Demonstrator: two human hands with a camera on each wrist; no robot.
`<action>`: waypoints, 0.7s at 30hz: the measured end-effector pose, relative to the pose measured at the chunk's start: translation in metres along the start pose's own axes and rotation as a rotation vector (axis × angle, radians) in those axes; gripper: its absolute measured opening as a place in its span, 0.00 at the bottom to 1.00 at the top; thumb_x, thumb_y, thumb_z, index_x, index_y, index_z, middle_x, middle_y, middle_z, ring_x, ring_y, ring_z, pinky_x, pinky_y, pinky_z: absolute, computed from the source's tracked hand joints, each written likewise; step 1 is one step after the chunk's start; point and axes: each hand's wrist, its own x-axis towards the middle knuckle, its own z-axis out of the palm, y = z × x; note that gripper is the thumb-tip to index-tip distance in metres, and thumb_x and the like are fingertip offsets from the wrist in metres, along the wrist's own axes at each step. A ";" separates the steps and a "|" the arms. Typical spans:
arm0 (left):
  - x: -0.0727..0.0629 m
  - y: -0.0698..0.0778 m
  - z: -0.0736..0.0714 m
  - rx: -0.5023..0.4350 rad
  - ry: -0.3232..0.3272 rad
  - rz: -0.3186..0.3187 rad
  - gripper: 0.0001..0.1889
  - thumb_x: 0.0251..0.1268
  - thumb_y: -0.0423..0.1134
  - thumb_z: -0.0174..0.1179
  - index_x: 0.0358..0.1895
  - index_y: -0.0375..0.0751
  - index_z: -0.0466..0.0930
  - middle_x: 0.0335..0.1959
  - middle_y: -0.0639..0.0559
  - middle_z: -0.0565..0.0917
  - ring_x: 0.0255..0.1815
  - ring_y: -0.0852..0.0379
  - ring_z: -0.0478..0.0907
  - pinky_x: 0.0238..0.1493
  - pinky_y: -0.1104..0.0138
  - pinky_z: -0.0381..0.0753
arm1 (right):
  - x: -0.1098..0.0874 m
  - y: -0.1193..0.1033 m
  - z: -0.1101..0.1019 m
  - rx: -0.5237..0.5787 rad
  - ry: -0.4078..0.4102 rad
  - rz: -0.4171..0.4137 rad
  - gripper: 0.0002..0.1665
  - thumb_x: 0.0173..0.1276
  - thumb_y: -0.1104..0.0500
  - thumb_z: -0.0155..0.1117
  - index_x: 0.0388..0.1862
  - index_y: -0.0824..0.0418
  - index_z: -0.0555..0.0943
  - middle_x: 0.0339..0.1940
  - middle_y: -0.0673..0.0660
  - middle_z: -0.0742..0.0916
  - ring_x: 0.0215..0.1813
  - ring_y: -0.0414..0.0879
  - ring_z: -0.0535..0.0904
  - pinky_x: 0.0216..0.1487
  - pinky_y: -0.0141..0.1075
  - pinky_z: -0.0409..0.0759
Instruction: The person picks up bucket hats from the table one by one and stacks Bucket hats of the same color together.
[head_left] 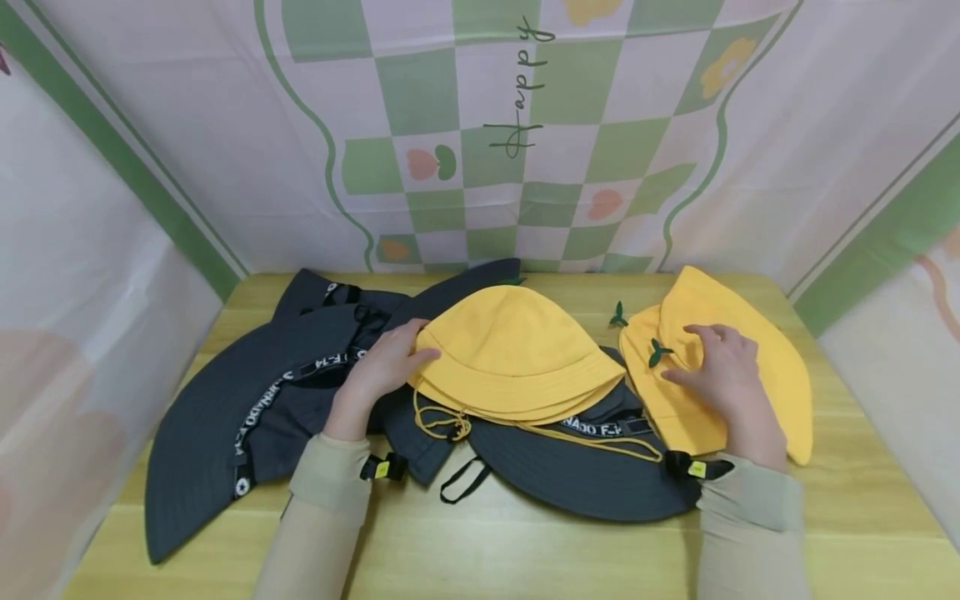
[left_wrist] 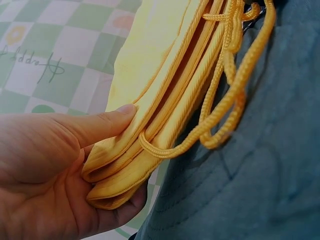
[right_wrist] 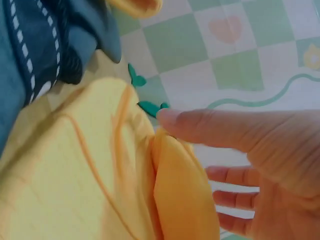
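Observation:
In the middle of the table, a yellow bucket hat (head_left: 517, 333) lies flattened over dark hats, its brim showing several layers at the left end. My left hand (head_left: 386, 362) pinches that end, the thumb (left_wrist: 112, 122) on top and the fingers underneath. A yellow cord (left_wrist: 220, 125) loops from the brim. On the right, my right hand (head_left: 723, 371) hovers at more yellow hats (head_left: 772, 375), thumb and fingers spread apart. Its thumb (right_wrist: 200, 125) overlaps the fabric beside a green sprout ornament (right_wrist: 148, 108), and its fingertips are partly hidden behind the cloth.
Dark wide-brimmed hats with lettered bands spread across the left (head_left: 202, 433); another dark brim (head_left: 577, 475) extends under the yellow hat towards the front. A thin black strap loop (head_left: 465, 481) lies on the wooden table (head_left: 465, 550). Patterned cloth (head_left: 420, 92) walls the back and sides.

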 end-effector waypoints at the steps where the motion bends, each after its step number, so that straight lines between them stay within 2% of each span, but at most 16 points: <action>1: 0.000 0.000 0.000 0.000 0.001 0.001 0.33 0.77 0.51 0.53 0.77 0.40 0.58 0.72 0.40 0.72 0.69 0.42 0.72 0.68 0.49 0.71 | -0.001 0.002 0.001 -0.012 -0.014 0.004 0.45 0.61 0.56 0.73 0.70 0.74 0.63 0.68 0.85 0.61 0.65 0.85 0.51 0.59 0.71 0.56; 7: -0.001 0.001 0.000 -0.004 0.001 0.004 0.32 0.77 0.51 0.53 0.77 0.40 0.59 0.70 0.41 0.73 0.67 0.43 0.73 0.66 0.49 0.72 | -0.001 0.009 0.004 -0.019 -0.090 0.012 0.45 0.64 0.63 0.66 0.74 0.75 0.56 0.71 0.86 0.52 0.64 0.86 0.49 0.56 0.73 0.58; 11: -0.001 0.001 0.001 -0.006 0.001 0.000 0.32 0.77 0.51 0.53 0.77 0.40 0.58 0.71 0.41 0.73 0.68 0.43 0.73 0.67 0.49 0.72 | 0.000 0.012 0.006 -0.008 -0.101 0.041 0.45 0.67 0.67 0.61 0.75 0.79 0.50 0.70 0.87 0.49 0.64 0.85 0.49 0.56 0.72 0.61; 16: -0.001 0.001 0.000 -0.009 0.003 -0.001 0.32 0.77 0.50 0.53 0.77 0.41 0.58 0.70 0.41 0.73 0.67 0.43 0.73 0.66 0.49 0.72 | 0.000 0.015 0.005 -0.025 -0.064 0.097 0.40 0.69 0.67 0.57 0.73 0.82 0.52 0.66 0.88 0.56 0.62 0.82 0.58 0.58 0.70 0.65; 21: 0.000 0.000 0.000 -0.018 0.024 0.032 0.31 0.77 0.50 0.53 0.76 0.40 0.60 0.69 0.41 0.74 0.66 0.43 0.74 0.65 0.50 0.73 | -0.001 0.016 -0.001 -0.027 -0.023 0.083 0.30 0.71 0.67 0.55 0.67 0.83 0.63 0.61 0.85 0.70 0.61 0.80 0.65 0.60 0.68 0.66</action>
